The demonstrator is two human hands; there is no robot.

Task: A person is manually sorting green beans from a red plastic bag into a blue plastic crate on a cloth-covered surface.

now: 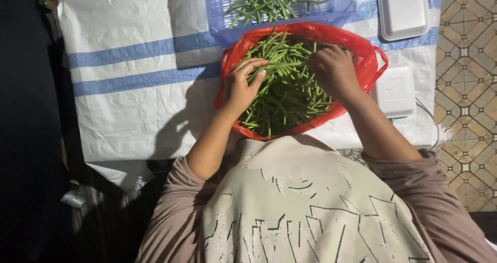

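Green beans (pixel 284 95) under both hands (pixel 290 76)

A white sheet (pixel 124 102) with blue stripes covers the floor. On it, a blue crate (pixel 217 22) holds more beans, with two white foam trays (pixel 403 9) at right. Patterned tiles (pixel 466 87) lie beyond.

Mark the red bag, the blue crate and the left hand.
red bag (pixel 368 49), head view, right rim near the handle
blue crate (pixel 215 9), head view, left wall
left hand (pixel 242 87), head view, back of the hand, on the beans (pixel 290 97)
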